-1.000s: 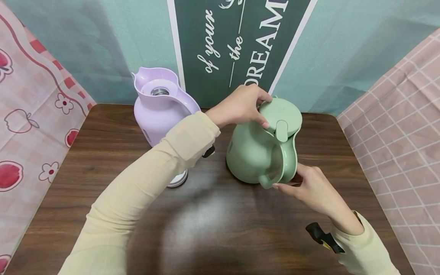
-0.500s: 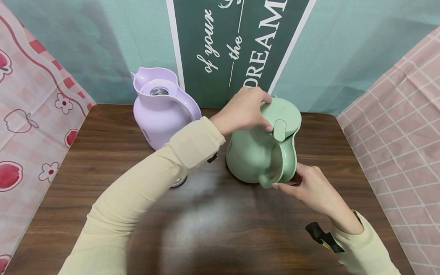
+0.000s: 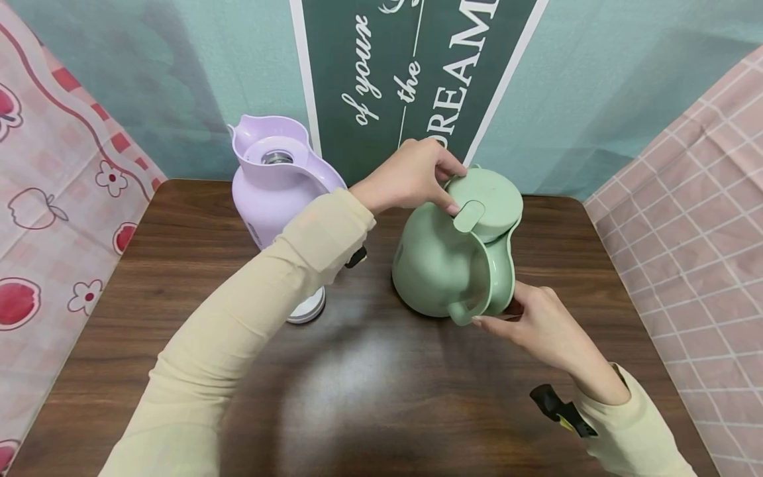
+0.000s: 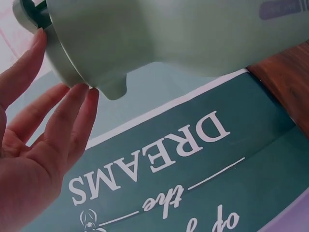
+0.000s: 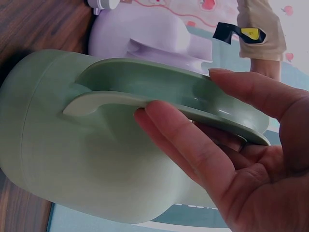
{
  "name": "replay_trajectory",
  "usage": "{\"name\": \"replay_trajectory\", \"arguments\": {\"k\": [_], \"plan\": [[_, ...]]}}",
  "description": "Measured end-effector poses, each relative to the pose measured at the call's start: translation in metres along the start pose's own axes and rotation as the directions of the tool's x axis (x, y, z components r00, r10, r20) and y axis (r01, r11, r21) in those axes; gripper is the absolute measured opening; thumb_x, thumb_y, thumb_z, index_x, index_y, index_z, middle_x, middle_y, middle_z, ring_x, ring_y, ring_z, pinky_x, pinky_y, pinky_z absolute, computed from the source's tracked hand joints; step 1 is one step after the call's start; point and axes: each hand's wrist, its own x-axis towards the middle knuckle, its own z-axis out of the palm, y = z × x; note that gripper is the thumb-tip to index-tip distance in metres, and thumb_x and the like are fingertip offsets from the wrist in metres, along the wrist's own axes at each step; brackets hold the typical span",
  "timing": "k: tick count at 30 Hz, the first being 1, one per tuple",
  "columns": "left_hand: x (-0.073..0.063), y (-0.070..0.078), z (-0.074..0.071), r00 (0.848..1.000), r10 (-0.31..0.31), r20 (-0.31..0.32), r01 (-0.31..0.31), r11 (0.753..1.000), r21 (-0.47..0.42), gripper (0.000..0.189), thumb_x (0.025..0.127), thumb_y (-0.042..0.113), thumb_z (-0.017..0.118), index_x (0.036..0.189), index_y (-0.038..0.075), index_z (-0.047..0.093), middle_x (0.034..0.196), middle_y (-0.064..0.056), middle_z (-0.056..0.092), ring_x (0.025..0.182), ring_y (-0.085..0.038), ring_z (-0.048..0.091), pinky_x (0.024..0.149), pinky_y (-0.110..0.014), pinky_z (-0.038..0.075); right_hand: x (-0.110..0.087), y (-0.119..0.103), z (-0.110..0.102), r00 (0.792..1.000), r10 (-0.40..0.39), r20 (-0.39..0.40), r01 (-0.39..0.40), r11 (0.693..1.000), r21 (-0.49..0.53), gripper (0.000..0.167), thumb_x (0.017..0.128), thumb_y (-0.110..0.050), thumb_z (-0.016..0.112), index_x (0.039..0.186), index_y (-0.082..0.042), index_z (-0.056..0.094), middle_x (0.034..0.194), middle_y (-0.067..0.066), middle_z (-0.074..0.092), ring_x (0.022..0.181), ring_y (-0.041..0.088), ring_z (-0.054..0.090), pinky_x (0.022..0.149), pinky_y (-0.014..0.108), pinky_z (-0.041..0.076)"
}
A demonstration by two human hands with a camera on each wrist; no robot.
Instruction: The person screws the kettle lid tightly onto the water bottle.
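Lid [image 3: 501, 192] turning, I judged, centre right.
Left hand [image 3: 411, 175] pinched it; right hand [image 3: 545, 328] gripped handle [image 3: 503, 278]; next wanted firm bracing.

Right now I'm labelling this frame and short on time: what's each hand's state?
Left hand: closed, pinching the edge of the green lid.
Right hand: closed, holding the handle of the green jug.

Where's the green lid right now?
In the head view, the lid is right of centre, on top of the green jug, with the left hand at its left edge and the purple jug farther left.
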Motion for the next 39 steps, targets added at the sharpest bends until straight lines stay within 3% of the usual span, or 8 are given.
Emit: {"name": "replay_trajectory", "arguments": {"k": [2,8,11,14,19,25,32,39], "plan": [[0.0,-0.001,-0.001,1.0,-0.009,0.002,0.009,1.0,-0.023,0.052,0.066,0.02,0.082,0.115,0.016,0.064,0.109,0.005,0.063,0.091,-0.002,0.058,0.076,-0.012,0.04,0.0,0.0,0.0,1.0,0.007,0.005,-0.007,1.0,0.0,0.021,0.072,-0.015,0.077,0.089,-0.009,0.065,0.073,-0.008,0.065,0.065,0.003,0.06,0.056,0.024,0.048],[-0.004,0.0,-0.002,0.999,0.037,0.006,-0.037,0.999,0.034,0.049,0.069,0.02,0.081,0.115,0.015,0.065,0.097,0.005,0.067,0.095,-0.006,0.053,0.08,-0.017,0.037,0.0,-0.001,-0.001,1.0,0.023,0.013,-0.023,1.0,0.001,0.021,0.072,-0.015,0.077,0.089,-0.01,0.065,0.074,-0.008,0.066,0.065,0.004,0.06,0.056,0.024,0.047],[-0.007,0.002,-0.002,0.999,0.051,0.01,-0.052,0.995,0.089,0.035,0.071,0.019,0.078,0.105,0.016,0.069,0.083,0.007,0.066,0.087,-0.008,0.05,0.077,-0.02,0.035,0.0,-0.002,-0.001,1.0,0.023,0.009,-0.023,1.0,-0.003,0.02,0.072,-0.015,0.077,0.088,-0.011,0.065,0.073,-0.008,0.065,0.065,0.004,0.059,0.056,0.024,0.047],[-0.012,0.006,-0.002,0.999,0.049,0.007,-0.05,0.992,0.119,0.012,0.073,0.018,0.076,0.081,0.016,0.067,0.066,0.006,0.055,0.073,-0.01,0.043,0.068,-0.02,0.031,0.0,-0.002,0.0,1.0,0.021,0.008,-0.021,1.0,-0.001,0.02,0.072,-0.015,0.077,0.088,-0.012,0.065,0.073,-0.008,0.065,0.064,0.003,0.059,0.056,0.024,0.047],[-0.022,0.015,-0.002,1.0,0.023,0.009,-0.024,0.992,0.127,0.037,0.073,0.02,0.075,0.058,0.013,0.042,0.056,0.003,0.03,0.062,-0.012,0.029,0.055,-0.021,0.023,-0.001,-0.002,-0.001,1.0,0.005,0.005,-0.005,1.0,0.006,0.02,0.072,-0.015,0.077,0.088,-0.011,0.065,0.073,-0.008,0.065,0.064,0.003,0.059,0.055,0.024,0.047],[-0.028,0.026,0.001,0.997,-0.057,0.042,0.051,0.99,0.129,0.048,0.069,0.028,0.079,0.055,0.013,0.036,0.055,0.004,0.025,0.062,-0.012,0.033,0.053,-0.021,0.027,0.0,-0.001,0.0,1.0,0.005,0.006,-0.005,1.0,0.005,0.021,0.072,-0.015,0.077,0.089,-0.01,0.065,0.073,-0.008,0.065,0.065,0.003,0.059,0.056,0.024,0.047],[-0.03,0.032,0.007,0.992,-0.121,0.019,0.118,0.985,0.128,0.048,0.068,0.028,0.08,0.057,0.012,0.036,0.056,0.003,0.025,0.06,-0.013,0.036,0.053,-0.023,0.032,0.0,0.0,0.0,1.0,-0.011,0.001,0.011,1.0,0.005,0.021,0.072,-0.014,0.077,0.089,-0.01,0.065,0.074,-0.009,0.065,0.064,0.003,0.059,0.055,0.024,0.047],[-0.03,0.035,0.01,0.991,-0.133,0.007,0.13,0.977,0.171,0.037,0.07,0.03,0.078,0.063,0.011,0.048,0.06,0.002,0.043,0.068,-0.017,0.048,0.059,-0.025,0.039,0.0,0.0,0.0,1.0,-0.011,-0.004,0.011,1.0,0.0,0.021,0.071,-0.014,0.077,0.088,-0.011,0.065,0.073,-0.009,0.065,0.064,0.002,0.059,0.055,0.024,0.047]]}}
